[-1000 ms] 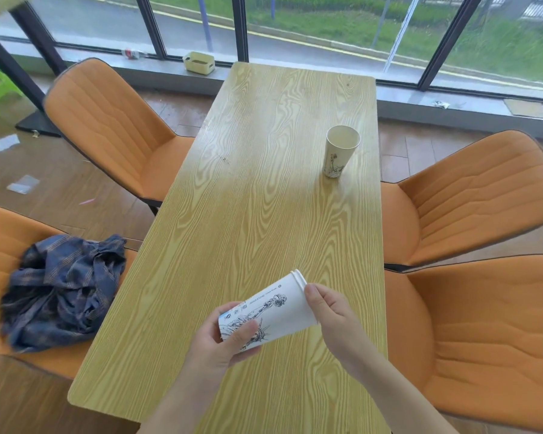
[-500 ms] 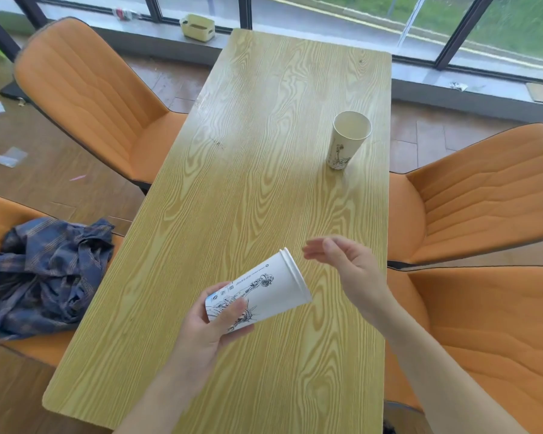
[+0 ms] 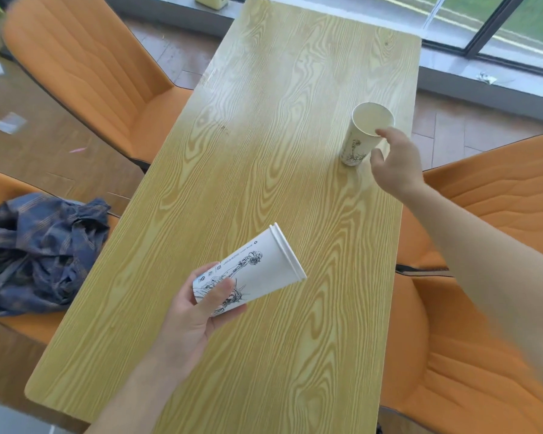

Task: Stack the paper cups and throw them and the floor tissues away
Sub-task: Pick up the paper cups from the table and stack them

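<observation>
Gathering cups: the left hand point(image 3: 198, 311) is gripping nested cups point(image 3: 251, 272); the right hand point(image 3: 392, 166), fingers apart, is reaching beside the upright cup point(image 3: 362, 136), needing to close next.

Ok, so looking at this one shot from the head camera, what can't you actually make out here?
- Head view: whether the right hand already grips the standing cup; its fingers are at the rim, contact unclear.
- How many cups are nested in the held stack: two rims show, and the left hand covers the base.
- Floor scraps: blurred, too small to identify as tissues.
- Any bin: none in frame.
- Yellow box: cut by the top edge.
</observation>
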